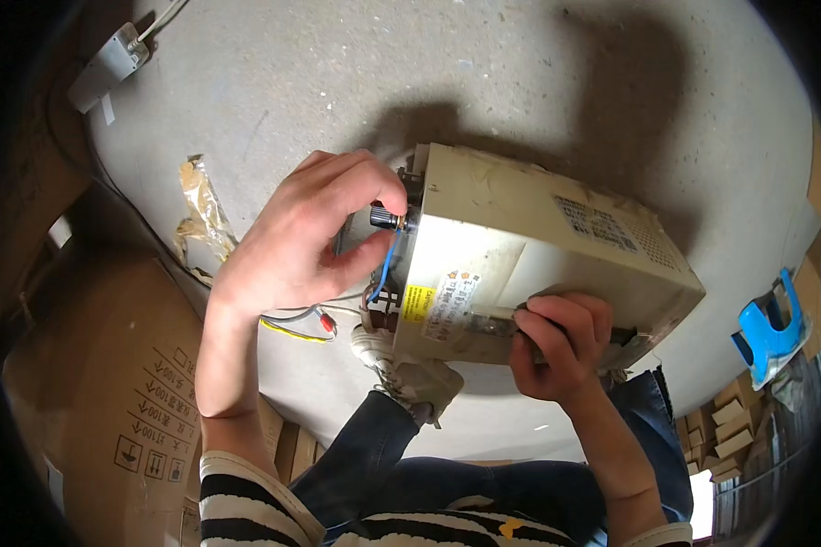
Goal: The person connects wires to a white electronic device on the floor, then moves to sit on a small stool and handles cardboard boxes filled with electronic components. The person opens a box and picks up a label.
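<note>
A beige metal box (493, 264) lies on the floor in front of me, with labels on its side and vent holes at its far right. At its left end a ribbed black terminal knob (386, 217) sticks out, and a blue wire (387, 269) runs down from it. My left hand (310, 228) curls round the knob, thumb and forefinger closed in on either side of it. My right hand (561, 342) rests against the near side of the box, fingers bent and closed. Between its fingertips shows something small and dark; I cannot make out what.
Grey and yellow wires with a red connector (327, 321) hang by the box's left end. A cardboard carton (100, 392) stands at left, crumpled tape (205, 210) beside it. A power strip (109, 68) lies far left, a blue plastic piece (775, 324) at right. My shoe (429, 387) is close.
</note>
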`<state>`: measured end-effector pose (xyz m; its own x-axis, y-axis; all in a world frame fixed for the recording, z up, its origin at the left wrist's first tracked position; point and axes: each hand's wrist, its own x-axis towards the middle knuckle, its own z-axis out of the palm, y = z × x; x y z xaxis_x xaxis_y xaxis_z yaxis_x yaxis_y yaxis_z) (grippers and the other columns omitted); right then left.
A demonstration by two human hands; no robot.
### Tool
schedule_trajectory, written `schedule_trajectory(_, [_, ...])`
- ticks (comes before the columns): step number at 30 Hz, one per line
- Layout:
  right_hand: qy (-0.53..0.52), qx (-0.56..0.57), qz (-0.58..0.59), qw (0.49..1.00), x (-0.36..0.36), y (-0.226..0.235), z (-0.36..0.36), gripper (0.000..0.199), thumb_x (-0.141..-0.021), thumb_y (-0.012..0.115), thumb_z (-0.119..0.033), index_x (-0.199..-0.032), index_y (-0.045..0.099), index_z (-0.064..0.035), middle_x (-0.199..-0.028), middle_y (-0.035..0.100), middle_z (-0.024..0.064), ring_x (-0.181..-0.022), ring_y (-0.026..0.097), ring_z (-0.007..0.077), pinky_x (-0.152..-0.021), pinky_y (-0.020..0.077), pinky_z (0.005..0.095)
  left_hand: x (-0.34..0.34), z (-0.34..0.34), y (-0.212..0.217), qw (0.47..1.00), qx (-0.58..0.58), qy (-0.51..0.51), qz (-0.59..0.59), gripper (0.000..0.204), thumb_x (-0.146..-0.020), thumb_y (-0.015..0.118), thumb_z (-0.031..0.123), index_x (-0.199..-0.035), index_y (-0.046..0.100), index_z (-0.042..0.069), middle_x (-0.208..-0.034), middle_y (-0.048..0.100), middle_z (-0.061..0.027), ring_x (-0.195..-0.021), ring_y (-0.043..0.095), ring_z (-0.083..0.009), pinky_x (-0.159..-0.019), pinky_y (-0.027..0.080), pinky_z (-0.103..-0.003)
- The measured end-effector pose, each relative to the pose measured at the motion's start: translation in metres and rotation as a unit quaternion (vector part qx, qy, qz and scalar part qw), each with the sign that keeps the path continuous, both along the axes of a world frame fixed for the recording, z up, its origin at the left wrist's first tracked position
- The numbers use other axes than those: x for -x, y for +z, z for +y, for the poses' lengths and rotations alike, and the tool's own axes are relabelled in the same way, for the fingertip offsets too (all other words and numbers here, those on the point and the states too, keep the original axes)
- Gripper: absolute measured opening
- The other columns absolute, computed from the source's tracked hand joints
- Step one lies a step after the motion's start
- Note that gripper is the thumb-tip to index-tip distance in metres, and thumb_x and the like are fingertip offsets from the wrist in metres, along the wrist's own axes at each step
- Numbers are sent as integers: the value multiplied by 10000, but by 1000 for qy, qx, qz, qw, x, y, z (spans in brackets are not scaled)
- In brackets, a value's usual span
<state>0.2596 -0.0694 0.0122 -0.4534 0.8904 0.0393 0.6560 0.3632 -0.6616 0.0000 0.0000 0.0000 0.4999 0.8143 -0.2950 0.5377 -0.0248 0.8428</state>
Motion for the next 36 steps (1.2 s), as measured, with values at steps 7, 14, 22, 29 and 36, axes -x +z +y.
schedule_trajectory(7, [-3,1,-4,1000,-1,1,0,248,-584,614,-82,-827,602,-129,-885,564,-12,-728,522,171,-630,353,290,-5,12,5,996,8,-77,43,280,-556,593,-53,-789,505,77,-801,542,-45,-796,538,-216,-779,364,-334])
schedule_trajectory(14, [-8,5,4,1000,-1,1,0,245,-578,614,-84,-818,603,-131,-874,563,-13,-733,525,168,-626,348,287,1,7,-5,997,48,-29,-53,244,-572,558,-72,-775,528,61,-822,550,-51,-806,533,-214,-797,362,-327])
schedule_trajectory(22, [-9,2,4,1000,-1,-1,0,253,-573,613,-87,-820,601,-136,-875,563,-17,-733,524,167,-621,346,287,-2,8,-3,998,36,-8,-43,237,-571,497,-87,-760,546,47,-792,561,-68,-792,541,-224,-776,385,-326])
schedule_trajectory(29, [-7,2,8,1000,-2,-1,1,259,-569,611,-81,-822,600,-138,-876,563,-19,-734,525,166,-625,350,286,1,6,-2,996,51,2,-72,238,-601,498,-84,-800,565,26,-826,566,-87,-803,545,-226,-744,406,-315])
schedule_trajectory(36, [-7,-1,9,1000,-2,-2,0,265,-567,611,-79,-826,603,-136,-873,565,-18,-732,529,165,-618,354,283,0,12,-2,992,120,10,-41,192,-658,571,-50,-838,573,15,-870,563,-97,-835,542,-226,-752,410,-311])
